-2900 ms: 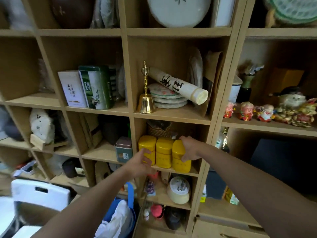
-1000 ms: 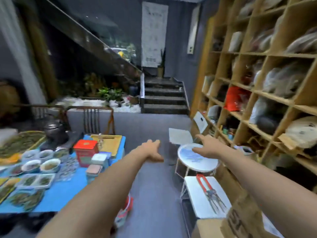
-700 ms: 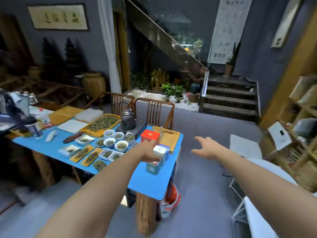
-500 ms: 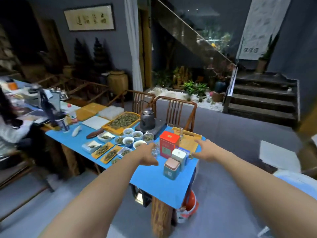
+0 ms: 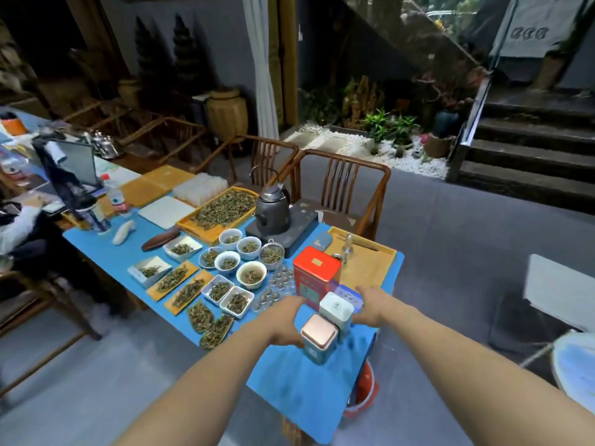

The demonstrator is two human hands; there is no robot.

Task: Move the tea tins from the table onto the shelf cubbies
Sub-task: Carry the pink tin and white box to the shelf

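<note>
Both arms reach fwd over the near corner of the blue worktop. Four tea tins cluster there: a teal tin w/ copper-pink lid nearest the camera, a white-lidded tin just behind it and touching or nearly so, a small blue-lidded tin behind that, and a tall red tin at the back left of the group.

Left hand sits against the left side of the teal tin, fingers wrapping toward it. Grip looks like it's closing round the tin, but the fingertips are hidden behind the tin, so can't tell if it's clamped. Right hand is at the right side of the white-lidded tin, fingers curled in toward it and the blue-lidded one; contact prob. there, though blur makes the exact hold unclear.

All four tins stand upright on the worktop.

Left of the tins: small glass cups, white bowls of loose tea, trays of leaves. Behind: grey kettle on a dark base, a yellow tray of tea leaves, a wooden tea tray at the far right corner. Wooden chair beyond the worktop. Red bucket on the floor under the near corner. A seated person's sleeve shows at far left.
</note>
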